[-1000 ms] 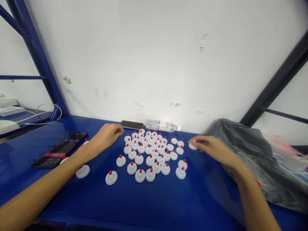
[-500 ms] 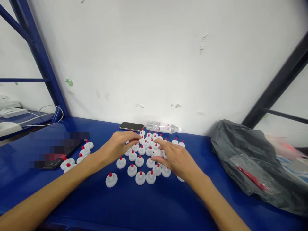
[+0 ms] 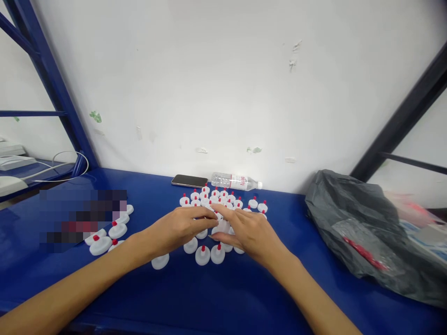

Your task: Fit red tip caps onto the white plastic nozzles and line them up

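Note:
Many round white plastic caps with red tips point(image 3: 202, 255) stand upright on the blue table point(image 3: 209, 298), clustered around and beyond both hands. My right hand point(image 3: 253, 232) curls its thumb and fingers around a white cap point(image 3: 221, 228), held over the cluster. Meeting it from the left, my left hand point(image 3: 178, 227) has its thumb and fingers pinched together at the top of that cap. Whatever small piece lies in the left pinch is hidden by the fingertips. Under my left wrist a single white cap point(image 3: 160, 262) is partly covered.
A black phone point(image 3: 189, 180) and a clear water bottle point(image 3: 235, 181) lie along the wall. On the right rests a dark plastic bag point(image 3: 335, 204), with a clear bag of red pieces point(image 3: 365, 253) on it. More capped pieces point(image 3: 118, 230) sit left, beside a blurred-out area.
My left hand has moved right and slightly down, bringing its pinched fingertips to the cap in my right hand. The right hand stays nearly in place. The view has shifted slightly.

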{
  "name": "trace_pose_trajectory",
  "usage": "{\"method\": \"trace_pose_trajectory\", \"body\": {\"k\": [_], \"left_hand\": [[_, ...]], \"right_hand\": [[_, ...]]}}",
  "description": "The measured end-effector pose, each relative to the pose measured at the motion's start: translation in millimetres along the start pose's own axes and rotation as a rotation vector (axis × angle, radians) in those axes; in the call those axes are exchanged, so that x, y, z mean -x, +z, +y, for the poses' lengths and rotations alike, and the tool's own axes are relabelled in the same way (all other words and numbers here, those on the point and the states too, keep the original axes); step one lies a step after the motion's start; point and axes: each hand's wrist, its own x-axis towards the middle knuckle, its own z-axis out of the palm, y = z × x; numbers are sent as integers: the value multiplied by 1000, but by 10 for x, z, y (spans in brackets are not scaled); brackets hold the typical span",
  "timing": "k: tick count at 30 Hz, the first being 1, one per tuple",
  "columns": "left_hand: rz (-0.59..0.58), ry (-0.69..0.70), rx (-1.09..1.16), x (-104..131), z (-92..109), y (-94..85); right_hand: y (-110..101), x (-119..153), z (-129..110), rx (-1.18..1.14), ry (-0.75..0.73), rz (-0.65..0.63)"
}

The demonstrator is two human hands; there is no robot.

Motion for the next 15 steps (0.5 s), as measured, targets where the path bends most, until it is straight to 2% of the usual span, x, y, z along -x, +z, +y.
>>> {"method": "trace_pose_trajectory", "body": {"k": [6,10,15], "left_hand": [[49,-46,32,-37,20,-1],[36,-68,41,0,20,20],[26,-114,2,29,11,47]], "right_hand": [[10,45,17,24,42,27],[-12,46,-12,44,28,9],[-28,34,-27,-160,101,-33]]}}
